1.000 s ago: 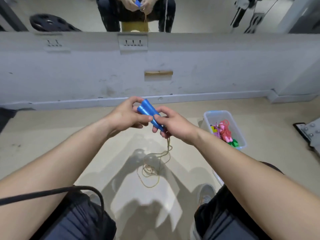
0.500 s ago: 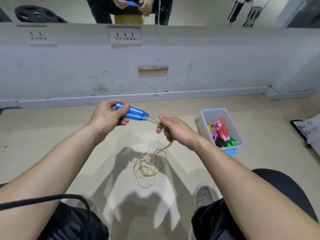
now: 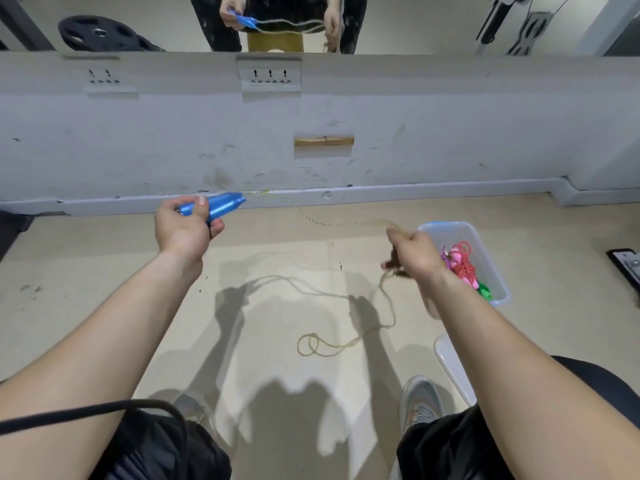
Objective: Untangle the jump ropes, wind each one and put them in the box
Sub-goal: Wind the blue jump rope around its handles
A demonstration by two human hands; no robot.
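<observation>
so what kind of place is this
Most likely a gym or workout room: black weight plates and a cable machine show in the wall mirror, and the person is handling a jump rope.

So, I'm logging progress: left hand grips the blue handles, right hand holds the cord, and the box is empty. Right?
Not empty: the head view shows a red rope and a green piece already in the box. The left hand does grip the blue handles and the right hand holds the cord.
</observation>
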